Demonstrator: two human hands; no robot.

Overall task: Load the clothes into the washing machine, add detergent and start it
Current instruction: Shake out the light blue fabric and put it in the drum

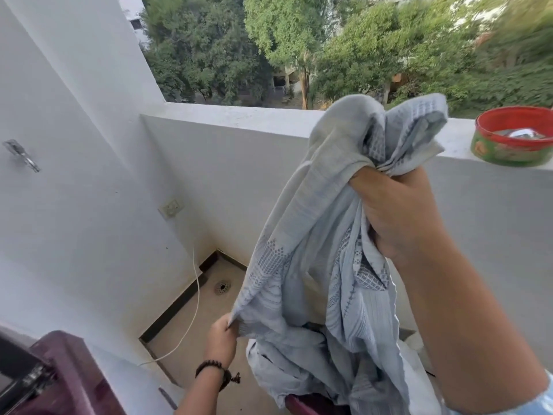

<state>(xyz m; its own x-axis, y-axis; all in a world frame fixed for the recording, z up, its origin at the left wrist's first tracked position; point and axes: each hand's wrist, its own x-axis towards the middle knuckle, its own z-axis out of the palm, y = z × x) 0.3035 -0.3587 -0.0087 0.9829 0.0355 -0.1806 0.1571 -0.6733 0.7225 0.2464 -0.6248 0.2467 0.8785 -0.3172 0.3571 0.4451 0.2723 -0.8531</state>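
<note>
The right hand [401, 211] has its grip closed in a fist round a bunched upper part of a pale blue-grey patterned garment [302, 265], holding it high in front of the balcony parapet [239, 115]. The left hand [223, 336], a dark bead bracelet [217, 373] on its wrist, pinches the garment's lower edge out to the side. The rest of the cloth trails down onto more laundry heaped on a dark red container [311, 405] at the bottom edge. The maroon washing machine [59, 375] shows at the lower left corner. To load cleanly, I would gather the hanging folds before swinging left, so that nothing drags on the floor [191, 330] or snags the white cable [194, 298]. A red-rimmed tub [508, 139] sits on the parapet's right end.
</note>
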